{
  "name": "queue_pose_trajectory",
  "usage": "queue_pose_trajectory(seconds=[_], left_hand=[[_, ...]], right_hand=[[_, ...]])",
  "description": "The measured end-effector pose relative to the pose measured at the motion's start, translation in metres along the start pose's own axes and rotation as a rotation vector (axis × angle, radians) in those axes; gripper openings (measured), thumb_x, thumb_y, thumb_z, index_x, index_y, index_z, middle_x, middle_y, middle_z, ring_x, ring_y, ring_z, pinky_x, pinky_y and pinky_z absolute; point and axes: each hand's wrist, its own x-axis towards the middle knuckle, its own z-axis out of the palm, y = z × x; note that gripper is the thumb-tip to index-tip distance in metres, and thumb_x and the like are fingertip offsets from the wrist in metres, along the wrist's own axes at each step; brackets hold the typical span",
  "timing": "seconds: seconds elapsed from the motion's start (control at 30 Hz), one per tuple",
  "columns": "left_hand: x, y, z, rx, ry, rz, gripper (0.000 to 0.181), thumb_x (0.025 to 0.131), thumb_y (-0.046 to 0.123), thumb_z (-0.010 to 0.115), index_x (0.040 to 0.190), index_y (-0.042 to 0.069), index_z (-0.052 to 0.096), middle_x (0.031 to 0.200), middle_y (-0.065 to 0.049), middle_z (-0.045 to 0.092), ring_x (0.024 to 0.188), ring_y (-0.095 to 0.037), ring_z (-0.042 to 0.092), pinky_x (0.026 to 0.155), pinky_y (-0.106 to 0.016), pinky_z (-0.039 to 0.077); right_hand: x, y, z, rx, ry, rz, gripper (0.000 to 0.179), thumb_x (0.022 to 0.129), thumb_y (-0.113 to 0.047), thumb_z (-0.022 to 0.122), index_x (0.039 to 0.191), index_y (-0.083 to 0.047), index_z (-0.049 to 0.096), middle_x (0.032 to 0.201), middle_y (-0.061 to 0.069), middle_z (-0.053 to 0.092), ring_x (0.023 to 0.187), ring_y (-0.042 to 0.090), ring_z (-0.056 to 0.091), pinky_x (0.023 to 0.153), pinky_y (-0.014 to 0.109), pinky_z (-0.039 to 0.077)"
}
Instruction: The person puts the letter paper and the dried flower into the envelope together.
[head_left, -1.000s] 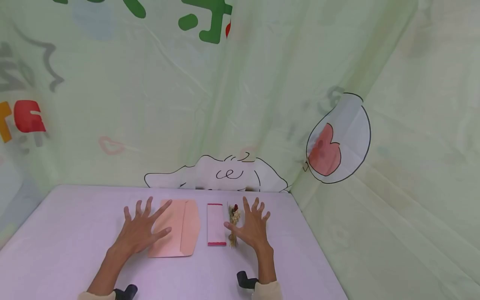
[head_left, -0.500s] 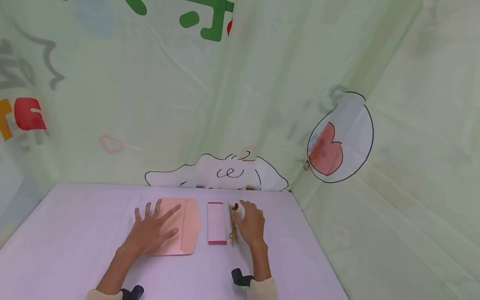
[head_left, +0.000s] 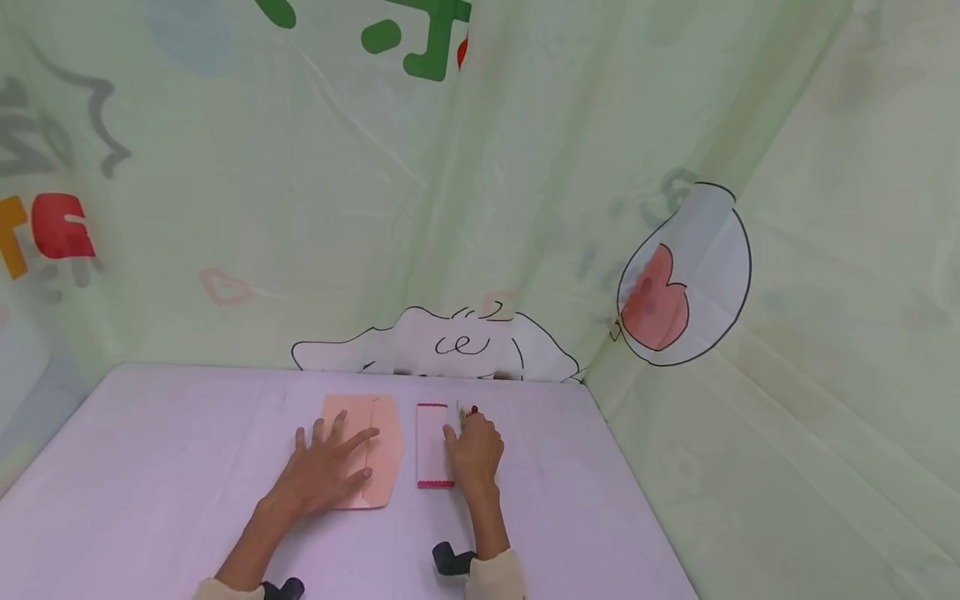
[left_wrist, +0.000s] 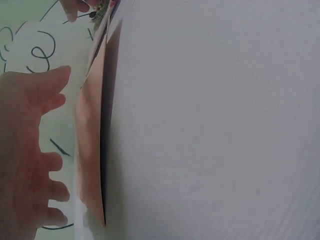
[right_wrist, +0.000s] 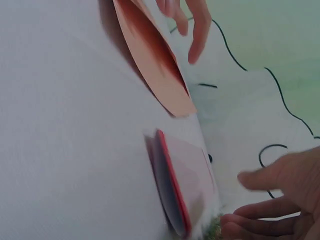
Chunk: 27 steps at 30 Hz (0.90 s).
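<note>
A peach-pink envelope [head_left: 386,458] lies on the table with its flap to the right. Over its left part my left hand [head_left: 321,468] hovers, fingers spread; in the left wrist view a gap shows between the fingers and the envelope [left_wrist: 91,145]. To the right lies a narrow pale pink folded card [head_left: 431,442] with red edges. My right hand [head_left: 475,454] is low over a small dried-flower bouquet [head_left: 463,412], hiding most of it. In the right wrist view its thumb stands apart from its bent fingers, which are right at the bouquet [right_wrist: 215,231].
A pale lilac cloth covers the table [head_left: 150,475]. Behind it hangs a light green curtain [head_left: 315,192] with printed drawings, and another curtain panel [head_left: 825,400] runs along the right side. Dark camera mounts [head_left: 452,560] sit at both wrists.
My left hand has moved right, further over the envelope. My right hand has moved left and down onto the bouquet, its fingers going from spread to bent. Envelope and card lie as before.
</note>
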Motion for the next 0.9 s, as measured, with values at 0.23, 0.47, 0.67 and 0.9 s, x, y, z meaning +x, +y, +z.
queue_pose_trajectory(seconds=[0.23,0.47,0.67,0.9], left_hand=[[-0.005,0.005,0.001,-0.058,-0.105,-0.052,0.060,0.101,0.052,0.068,0.155,0.026,0.061,0.167,-0.034,0.043,0.143,-0.072,0.044,0.114,-0.088,0.032],[-0.006,0.003,0.002,-0.128,-0.147,-0.081,0.060,0.102,0.050,0.068,0.154,0.020,0.060,0.169,-0.035,0.040,0.149,-0.076,0.032,0.120,-0.085,0.029],[-0.006,0.004,0.001,-0.166,-0.164,-0.098,0.063,0.101,0.046,0.069,0.156,0.018,0.058,0.170,-0.035,0.038,0.152,-0.075,0.028,0.123,-0.082,0.028],[-0.004,0.003,0.001,-0.155,-0.141,-0.085,0.062,0.102,0.044,0.068,0.156,0.017,0.057,0.169,-0.036,0.039,0.152,-0.075,0.029,0.123,-0.083,0.028]], right_hand=[[-0.010,-0.003,0.019,0.050,-0.046,0.070,0.030,0.089,-0.012,0.089,0.105,0.010,0.076,0.074,0.015,0.068,0.068,0.026,0.065,0.068,0.041,0.052],[-0.015,-0.004,0.030,0.049,-0.034,0.073,0.021,0.090,-0.006,0.085,0.100,0.009,0.074,0.075,0.017,0.068,0.074,0.033,0.069,0.070,0.046,0.052],[-0.019,-0.006,0.036,0.066,0.009,0.089,0.017,0.091,-0.001,0.080,0.102,0.010,0.072,0.082,0.020,0.071,0.080,0.038,0.072,0.072,0.051,0.056],[-0.011,-0.007,0.042,0.096,0.028,0.140,0.005,0.090,0.004,0.072,0.088,0.008,0.069,0.067,0.015,0.060,0.065,0.030,0.061,0.059,0.038,0.043]])
